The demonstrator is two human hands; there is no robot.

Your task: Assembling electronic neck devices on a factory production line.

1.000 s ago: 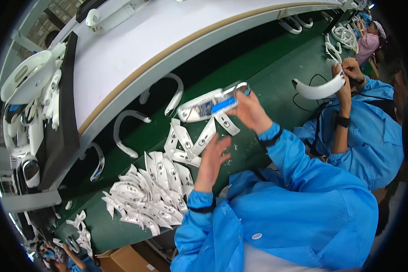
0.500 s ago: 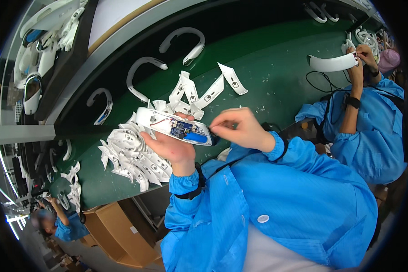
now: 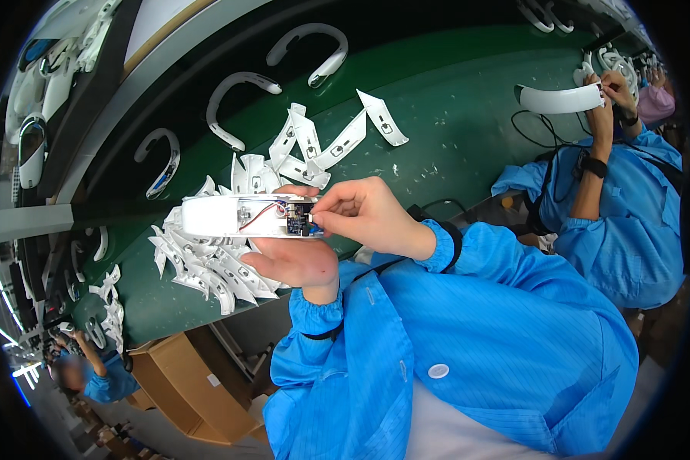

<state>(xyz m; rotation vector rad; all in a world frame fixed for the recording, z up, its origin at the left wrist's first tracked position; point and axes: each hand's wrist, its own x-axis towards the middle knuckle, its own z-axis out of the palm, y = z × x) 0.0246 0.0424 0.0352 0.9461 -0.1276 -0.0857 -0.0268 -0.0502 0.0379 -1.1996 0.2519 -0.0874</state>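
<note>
Right, big stuff first: green bench [image 3: 468,100] runs across the top, with a raised conveyor edge behind it. Curved white bands [image 3: 234,96] lie spaced out along the far side, and a heap of flat white covers [image 3: 207,264] sits near the person's edge, with a few longer ones fanned out beyond. A cardboard box [image 3: 184,383] stands below the bench. The co-worker [image 3: 621,192] on the right, in the same blue coat, holds a white band up in both hands.

What changed: a second ago the white shell [image 3: 238,216] was out over the bench, pinched by the right hand alone, with the left hand down among the covers. Now it's pulled in close, level, above the pile and off the bench. That reads as pick-up over and close work on the open end begun.

Left hand [image 3: 291,261] sits underneath, palm up, fingers wrapped round the shell from below, thumb over the far side. Closed on it.

Right hand [image 3: 360,215] is at the open end, thumb and forefinger pinched together at the small circuit board [image 3: 295,222]. Can't tell whether they grip a part or just press.

A thin red wire [image 3: 257,218] loops from the board back into the shell.
</note>
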